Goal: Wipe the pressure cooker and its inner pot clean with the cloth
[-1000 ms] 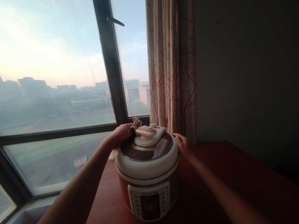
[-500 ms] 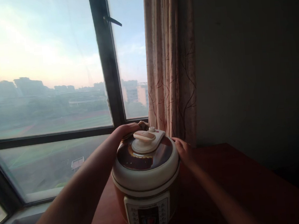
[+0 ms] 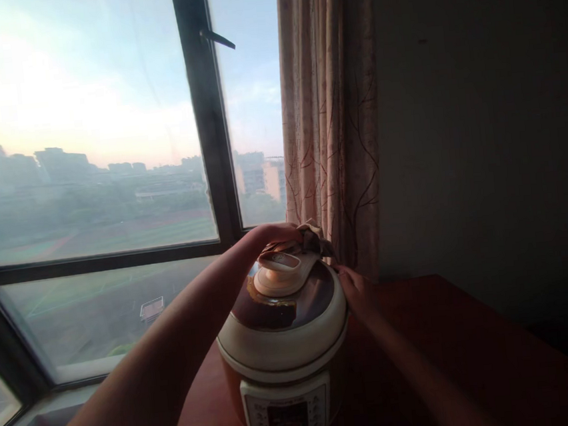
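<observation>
A cream and brown electric pressure cooker [image 3: 284, 347] stands on a dark red table [image 3: 478, 348] by the window. Its cream lid handle [image 3: 282, 273] points toward the curtain. My left hand [image 3: 271, 237] reaches over the back of the lid, fingers closed on a crumpled brownish cloth [image 3: 309, 237] pressed against the lid behind the handle. My right hand [image 3: 356, 290] rests against the cooker's right side at the lid's rim, fingers curved round it; the fingertips are partly hidden.
A large window with a dark frame [image 3: 208, 126] fills the left. A patterned beige curtain [image 3: 330, 121] hangs right behind the cooker. A dark wall [image 3: 487, 126] stands on the right. The table runs out to the right of the cooker.
My left hand has slid the cloth from the lid's back left round to the back right, behind the handle. The right hand has stayed on the cooker's side.
</observation>
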Motion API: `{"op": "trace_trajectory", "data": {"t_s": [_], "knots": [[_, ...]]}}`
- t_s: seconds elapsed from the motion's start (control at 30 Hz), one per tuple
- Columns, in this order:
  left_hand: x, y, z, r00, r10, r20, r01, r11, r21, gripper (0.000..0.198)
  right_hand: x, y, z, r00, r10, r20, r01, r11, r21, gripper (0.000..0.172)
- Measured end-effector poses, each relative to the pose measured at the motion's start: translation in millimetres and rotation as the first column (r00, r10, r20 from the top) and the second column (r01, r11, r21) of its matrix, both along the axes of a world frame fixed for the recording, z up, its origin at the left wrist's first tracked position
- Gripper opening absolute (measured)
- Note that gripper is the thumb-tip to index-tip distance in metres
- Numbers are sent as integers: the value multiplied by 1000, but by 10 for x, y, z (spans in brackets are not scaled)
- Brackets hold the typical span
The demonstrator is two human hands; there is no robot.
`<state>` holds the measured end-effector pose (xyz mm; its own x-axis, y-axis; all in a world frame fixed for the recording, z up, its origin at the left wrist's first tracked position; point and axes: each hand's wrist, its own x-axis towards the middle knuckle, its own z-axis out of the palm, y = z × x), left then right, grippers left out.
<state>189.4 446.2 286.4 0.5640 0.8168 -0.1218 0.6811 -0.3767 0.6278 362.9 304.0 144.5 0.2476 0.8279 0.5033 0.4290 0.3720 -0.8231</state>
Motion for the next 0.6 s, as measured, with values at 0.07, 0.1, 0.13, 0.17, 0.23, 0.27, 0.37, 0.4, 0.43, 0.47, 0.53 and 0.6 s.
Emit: {"op": "trace_trajectory", "data": {"t_s": [0.07, 0.1, 0.13, 0.17, 0.23, 0.27, 0.37, 0.4, 0.43, 0.47, 0.53, 0.6], "knots": [[-204, 14, -73, 998, 62, 4, -62, 998, -17, 13, 7, 12, -2, 1000, -10, 6, 10, 1000, 0, 51], [-317, 13, -107, 996, 91, 9, -90, 995, -29, 12, 9, 16, -3, 1000, -14, 11, 14, 1000, 1, 52], [-432, 5, -137, 993, 117, 18, -116, 993, -37, 12, 11, 20, -4, 1000, -19, 17, 19, 1000, 2, 53], [-546, -10, -162, 990, 141, 29, -140, 989, -44, 12, 11, 22, -5, 999, -23, 23, 23, 1000, 2, 53], [-764, -63, -198, 981, 183, 61, -180, 982, -50, 15, 11, 24, -9, 999, -29, 35, 29, 1000, -2, 54], [-867, -103, -212, 977, 197, 84, -194, 980, -43, 17, 10, 24, -12, 999, -32, 39, 32, 999, -5, 54], [-1150, -288, -262, 963, 211, 165, -214, 977, -1, 28, 8, 30, -25, 998, -39, 45, 40, 999, -16, 53], [-1235, -376, -289, 959, 211, 190, -217, 976, 13, 31, 8, 32, -29, 998, -40, 45, 41, 999, -20, 53], [-1313, -477, -324, 954, 213, 212, -224, 974, 28, 35, 7, 35, -32, 998, -40, 45, 41, 999, -22, 53], [-1382, -591, -367, 948, 216, 235, -233, 971, 47, 38, 6, 37, -35, 998, -41, 43, 42, 999, -23, 52], [-1486, -845, -469, 924, 214, 318, -266, 955, 129, 48, 4, 37, -34, 998, -41, 38, 42, 999, -22, 52], [-1540, -1111, -576, 895, 300, 330, -371, 911, 178, 57, 1, 32, -28, 999, -44, 29, 44, 999, -22, 51]]}}
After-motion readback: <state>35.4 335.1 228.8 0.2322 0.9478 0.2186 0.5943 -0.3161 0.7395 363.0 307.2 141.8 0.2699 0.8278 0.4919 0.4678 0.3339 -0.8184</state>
